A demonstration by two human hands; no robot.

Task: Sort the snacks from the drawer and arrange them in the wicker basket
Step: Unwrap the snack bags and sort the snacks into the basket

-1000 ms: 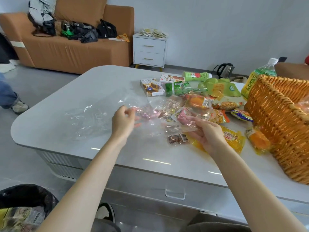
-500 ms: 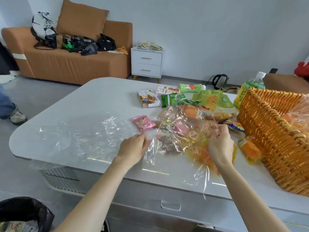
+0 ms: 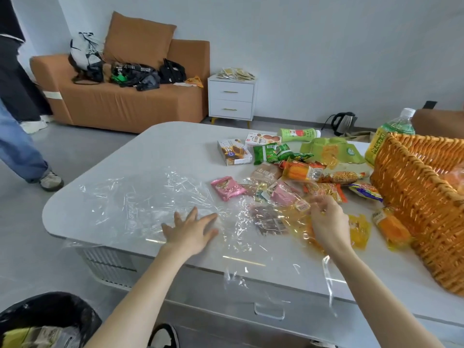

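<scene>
Left hand (image 3: 190,232): flat on the film (image 3: 135,204), palm down, fingers (image 3: 208,218) straight and spread. The film is clear and crinkled. It lies over the near-left tabletop (image 3: 175,146) and hangs past the near edge.

Right hand (image 3: 329,223): over the part of the film that covers the near snacks. Its fingers (image 3: 317,205) are bent down and blurred, and I cannot tell whether they pinch the film or only touch it.

Snacks (image 3: 301,172): a loose heap on the tabletop between the hands and the basket (image 3: 414,197), none of them lifted.
- Pink packet (image 3: 227,188) at the heap's left edge, beyond the left hand.
- Brown packet (image 3: 268,219) under the film, between the two hands.
- Yellow packet (image 3: 359,229) just right of the right hand.
- Orange packet (image 3: 391,227) against the basket's wall.
- Two boxes (image 3: 233,151), green packets (image 3: 271,153) and a green bottle (image 3: 298,135) lying on its side, all at the far side.

Basket: at the right of the tabletop, cut off by the frame. A capped bottle (image 3: 394,129) stands behind its far corner.

Drawer (image 3: 268,311): I see its front and handle below the near edge of the tabletop.

Room: black bin (image 3: 50,320) at lower left, sofa (image 3: 120,106) and white cabinet (image 3: 231,99) by the far wall, kettle (image 3: 344,123) on the floor. A second person's leg (image 3: 20,151) is at the left.
</scene>
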